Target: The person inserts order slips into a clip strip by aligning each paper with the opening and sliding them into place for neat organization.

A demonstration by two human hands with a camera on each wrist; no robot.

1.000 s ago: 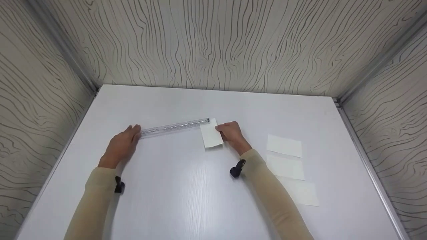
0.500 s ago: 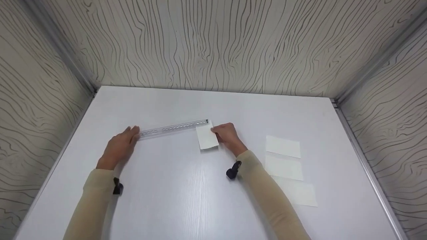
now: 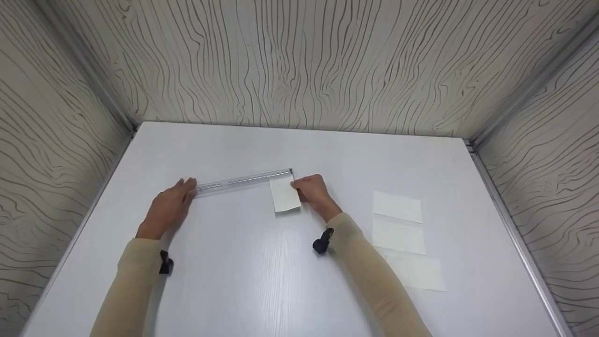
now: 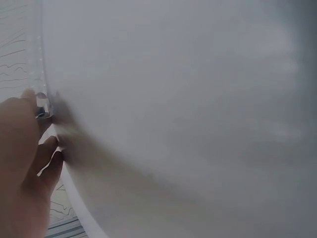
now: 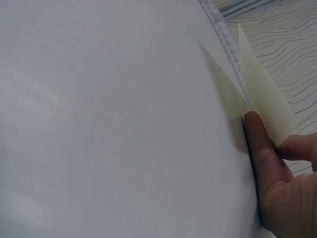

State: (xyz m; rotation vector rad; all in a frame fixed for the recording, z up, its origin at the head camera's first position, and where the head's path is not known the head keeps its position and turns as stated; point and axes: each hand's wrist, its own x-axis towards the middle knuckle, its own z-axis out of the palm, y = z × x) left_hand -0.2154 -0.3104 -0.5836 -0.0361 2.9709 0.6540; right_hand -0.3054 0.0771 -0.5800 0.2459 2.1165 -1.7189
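Note:
A clear plastic ruler (image 3: 243, 181) lies slanted across the white table, its right end slightly farther back. My left hand (image 3: 171, 206) holds the ruler's left end between thumb and fingers; in the left wrist view the ruler (image 4: 40, 64) runs up from the fingertips. At the other end, my right hand (image 3: 314, 191) pinches a small cream paper slip (image 3: 285, 194) by its right edge. The slip's top edge meets the ruler's near edge, and its bottom edge curls up a little. From the right wrist, the slip (image 5: 262, 89) stands tilted above its shadow, between thumb and finger.
Three similar cream paper slips lie in a column on the right: a far one (image 3: 398, 206), a middle one (image 3: 399, 235) and a near one (image 3: 423, 271), which the right sleeve (image 3: 374, 276) partly covers. Wood-patterned panels (image 3: 281, 61) enclose the table's back and sides.
My right hand has slid the paper slip left and slightly toward me, from overlapping the ruler's right end to just along its near edge. The left hand and ruler have stayed nearly still.

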